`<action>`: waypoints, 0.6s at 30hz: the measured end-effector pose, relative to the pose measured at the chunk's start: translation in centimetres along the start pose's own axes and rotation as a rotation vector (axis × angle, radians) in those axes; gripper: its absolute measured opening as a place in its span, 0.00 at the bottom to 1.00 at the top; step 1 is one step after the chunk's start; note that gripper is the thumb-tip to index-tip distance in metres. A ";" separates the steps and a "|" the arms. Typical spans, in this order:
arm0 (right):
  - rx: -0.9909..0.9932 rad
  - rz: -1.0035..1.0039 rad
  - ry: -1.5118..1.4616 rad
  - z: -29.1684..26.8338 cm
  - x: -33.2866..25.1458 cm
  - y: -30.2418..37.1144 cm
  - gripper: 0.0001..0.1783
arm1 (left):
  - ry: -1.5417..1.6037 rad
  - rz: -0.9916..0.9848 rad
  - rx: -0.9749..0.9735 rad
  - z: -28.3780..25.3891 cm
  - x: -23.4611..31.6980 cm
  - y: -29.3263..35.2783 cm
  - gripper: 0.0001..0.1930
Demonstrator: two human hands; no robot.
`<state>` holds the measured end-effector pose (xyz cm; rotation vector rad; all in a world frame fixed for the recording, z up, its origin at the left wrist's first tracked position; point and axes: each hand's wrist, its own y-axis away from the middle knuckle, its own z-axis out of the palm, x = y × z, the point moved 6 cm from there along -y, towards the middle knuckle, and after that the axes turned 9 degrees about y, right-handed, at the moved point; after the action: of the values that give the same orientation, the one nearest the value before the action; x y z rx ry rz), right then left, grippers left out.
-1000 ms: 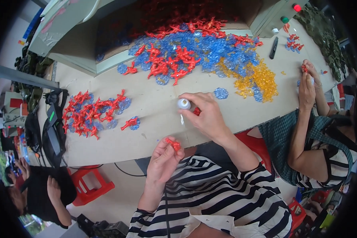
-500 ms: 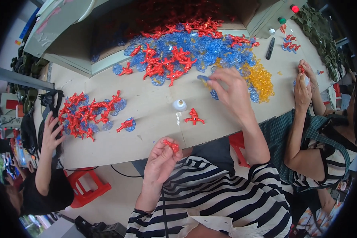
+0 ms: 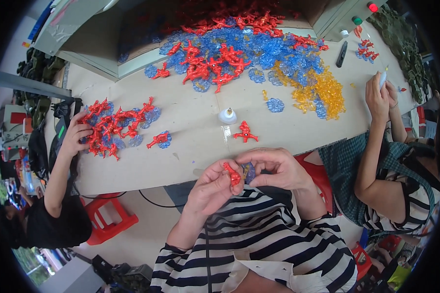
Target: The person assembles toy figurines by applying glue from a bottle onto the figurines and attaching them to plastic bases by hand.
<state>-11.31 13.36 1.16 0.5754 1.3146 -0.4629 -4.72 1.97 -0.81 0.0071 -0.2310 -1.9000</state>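
Close to the table's near edge, my left hand (image 3: pixel 206 189) pinches a small red plastic toy figure (image 3: pixel 232 176). My right hand (image 3: pixel 277 168) grips a clear blue plastic disc (image 3: pixel 249 173) right beside it, with a little yellow showing between the two; whether they touch I cannot tell. Just beyond my hands lies another red figure (image 3: pixel 245 132), limbs spread. A white bottle (image 3: pixel 227 116) with a narrow tip stands upright behind that figure. Farther right, a single scalloped blue disc (image 3: pixel 275 105) rests on the tabletop.
Blue discs (image 3: pixel 259 46) form a big heap at the back, with red figures on it and yellow pieces (image 3: pixel 327 95) at its right. Red figures on blue discs (image 3: pixel 115 124) cluster left, under a co-worker's hand (image 3: pixel 77 136). Another co-worker's hand (image 3: pixel 378 100) holds a white bottle at right.
My right hand has come back from the heap with the blue disc and met my left hand. The left co-worker's hand has reached the red figures; the right co-worker now holds up a bottle.
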 end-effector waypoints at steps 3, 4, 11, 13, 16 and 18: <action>0.041 -0.162 -0.051 -0.6 0.8 -0.1 0.18 | -0.024 0.009 -0.005 -0.1 -0.1 0.0 0.11; 0.039 -0.163 -0.052 -0.7 1.2 0.1 0.18 | -0.073 0.041 -0.008 -0.1 0.0 0.0 0.11; 0.192 -0.049 -0.509 0.5 3.3 1.0 0.10 | -0.448 0.344 0.020 -0.4 1.0 0.3 0.13; 0.193 -0.087 -0.557 1.0 3.6 0.8 0.09 | -0.600 0.498 0.033 0.0 1.5 0.4 0.12; 0.166 -0.173 -0.650 1.5 3.3 0.7 0.11 | -0.696 0.567 -0.001 0.2 1.7 0.6 0.10; 0.159 -0.133 -0.659 1.7 3.8 0.9 0.11 | -0.703 0.583 -0.003 0.5 1.8 0.5 0.10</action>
<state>-8.73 13.01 -2.15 0.4127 0.6898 -0.7938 -4.87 0.24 -0.02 -0.6682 -0.6288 -1.2586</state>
